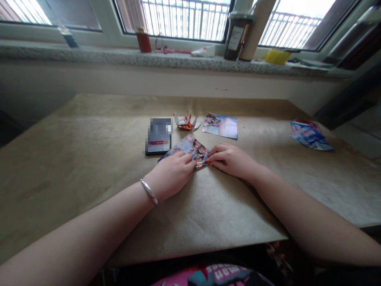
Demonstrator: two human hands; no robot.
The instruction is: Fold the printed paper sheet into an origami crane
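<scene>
1. The table (74,171) spreads widest, its left edge cut off by the frame.
2. Behind it is the window (184,20), cropped at the top; the railing beyond is washed out by glare.
3. Along the windowsill (104,53) stand small objects, several too blurred to name.
4. The left hand (174,172) lies over the near left part of the printed paper, fingers bent and close together; its thumb is hard to make out, so I cannot tell whether it pinches.
5. The right hand (230,159) has thumb and fingertips drawn together on the paper's right corner, hiding that tip.
6. The printed paper (189,143) lies between both hands, its near edge partly covered.
7. Left of it is a phone (159,137), its screen pixelated.
8. A flat sheet (220,126) lies beyond the right hand.
9. Far right, overlapping papers (311,136) hide one another.
10. A folded paper crane (187,123) sits between phone and sheet.
11. A bracelet (149,192) circles the left wrist, its underside unseen.
</scene>
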